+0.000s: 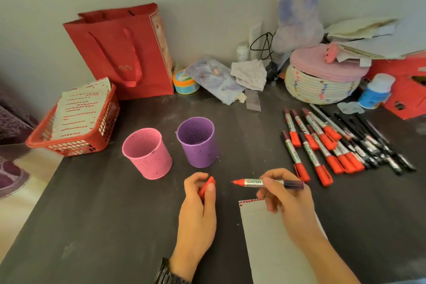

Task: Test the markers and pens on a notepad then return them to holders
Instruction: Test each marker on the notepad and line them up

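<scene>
My right hand [285, 200] grips an uncapped red marker [253, 182], its tip pointing left, just above the top of a white notepad [265, 244]. My left hand [198, 210] pinches the marker's red cap [206, 185] a short way to the left of the tip. A pink perforated holder [147, 157] and a purple one [198, 143] stand upright beyond my hands; no pens show inside them. A heap of capped red markers [320, 145] and black pens [373, 145] lies on the dark table at the right.
A red basket [76, 140] of paper sheets sits at the table's left edge, with a red gift bag [122, 53] behind it. A rope basket with a pink lid [322, 80], a small white bottle [375, 92], cloths and stacked papers crowd the back right.
</scene>
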`<state>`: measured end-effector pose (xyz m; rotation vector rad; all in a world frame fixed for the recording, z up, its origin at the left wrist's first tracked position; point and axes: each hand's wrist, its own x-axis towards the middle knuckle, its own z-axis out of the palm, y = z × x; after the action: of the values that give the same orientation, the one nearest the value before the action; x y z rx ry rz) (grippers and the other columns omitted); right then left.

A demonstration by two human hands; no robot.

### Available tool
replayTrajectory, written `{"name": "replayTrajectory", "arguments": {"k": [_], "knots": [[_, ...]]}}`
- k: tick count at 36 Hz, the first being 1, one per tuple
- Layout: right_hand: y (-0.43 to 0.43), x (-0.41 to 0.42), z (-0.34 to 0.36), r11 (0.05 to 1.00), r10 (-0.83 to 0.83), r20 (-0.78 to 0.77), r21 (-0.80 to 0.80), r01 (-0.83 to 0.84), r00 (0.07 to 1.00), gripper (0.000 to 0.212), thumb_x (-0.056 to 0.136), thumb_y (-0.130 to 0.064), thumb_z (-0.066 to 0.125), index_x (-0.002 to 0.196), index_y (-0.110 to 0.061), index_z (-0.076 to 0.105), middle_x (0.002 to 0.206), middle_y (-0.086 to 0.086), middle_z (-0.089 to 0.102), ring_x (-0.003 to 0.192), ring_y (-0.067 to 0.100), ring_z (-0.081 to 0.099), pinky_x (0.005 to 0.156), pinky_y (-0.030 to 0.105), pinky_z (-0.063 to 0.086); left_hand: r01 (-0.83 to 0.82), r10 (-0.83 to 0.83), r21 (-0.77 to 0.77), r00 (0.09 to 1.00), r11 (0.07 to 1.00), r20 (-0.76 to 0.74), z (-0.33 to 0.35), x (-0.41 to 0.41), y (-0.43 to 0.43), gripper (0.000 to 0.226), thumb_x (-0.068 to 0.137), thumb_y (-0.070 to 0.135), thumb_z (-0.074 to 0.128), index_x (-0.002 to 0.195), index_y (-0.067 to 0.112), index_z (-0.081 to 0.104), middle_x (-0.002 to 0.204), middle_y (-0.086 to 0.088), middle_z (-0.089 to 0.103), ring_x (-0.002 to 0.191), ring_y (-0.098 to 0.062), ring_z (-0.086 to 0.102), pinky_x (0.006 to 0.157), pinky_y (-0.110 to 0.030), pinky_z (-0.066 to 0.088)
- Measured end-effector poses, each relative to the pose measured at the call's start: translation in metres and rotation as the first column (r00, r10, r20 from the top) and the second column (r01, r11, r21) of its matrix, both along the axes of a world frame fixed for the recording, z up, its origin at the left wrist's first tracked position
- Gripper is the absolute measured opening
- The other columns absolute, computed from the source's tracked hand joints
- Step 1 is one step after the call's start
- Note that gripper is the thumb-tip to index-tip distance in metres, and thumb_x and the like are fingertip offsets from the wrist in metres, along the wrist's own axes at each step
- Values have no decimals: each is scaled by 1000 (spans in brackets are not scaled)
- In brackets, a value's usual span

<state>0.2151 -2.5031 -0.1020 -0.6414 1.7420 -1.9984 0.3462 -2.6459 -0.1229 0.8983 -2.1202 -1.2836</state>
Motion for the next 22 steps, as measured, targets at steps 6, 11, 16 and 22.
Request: {"name": "replayTrajectory", "arguments": {"k": [6, 11, 16, 22], "knots": [[-1, 0, -1, 999, -31, 23, 42, 30, 999, 16, 86, -36, 64, 82, -25, 74, 67, 6, 71, 47, 11, 57, 47, 18, 46, -9, 9, -1, 999, 1000, -40, 2, 1, -2, 20, 88, 56, 44, 108, 51, 46, 103, 26, 65, 94, -1, 63, 80, -14, 48], [-4, 2, 0, 993, -77, 34, 93, 73, 996, 27, 88, -45, 61, 74, -25, 72, 65, 5, 71, 45, 7, 56, 47, 15, 46, -1, -2, -81, 999, 997, -35, 4, 3, -2, 26, 91, 55, 45, 114, 49, 56, 110, 24, 64, 99, -6, 63, 80, -21, 48], [-4, 2, 0, 988, -108, 20, 111, 105, 994, 34, 89, -46, 59, 69, -21, 69, 62, 4, 70, 44, 6, 56, 47, 16, 48, 10, -15, -160, 999, 987, -33, 6, 3, -2, 28, 91, 53, 47, 115, 47, 61, 109, 21, 61, 99, -6, 59, 76, -10, 42], [-4, 2, 0, 987, -101, -2, 123, 100, 995, 41, 83, -53, 59, 76, -14, 70, 61, 1, 70, 45, 4, 56, 49, 15, 49, 66, -75, -186, 996, 980, -39, 6, 3, -2, 28, 91, 50, 51, 115, 46, 65, 109, 20, 59, 95, -11, 60, 74, -12, 43]]}}
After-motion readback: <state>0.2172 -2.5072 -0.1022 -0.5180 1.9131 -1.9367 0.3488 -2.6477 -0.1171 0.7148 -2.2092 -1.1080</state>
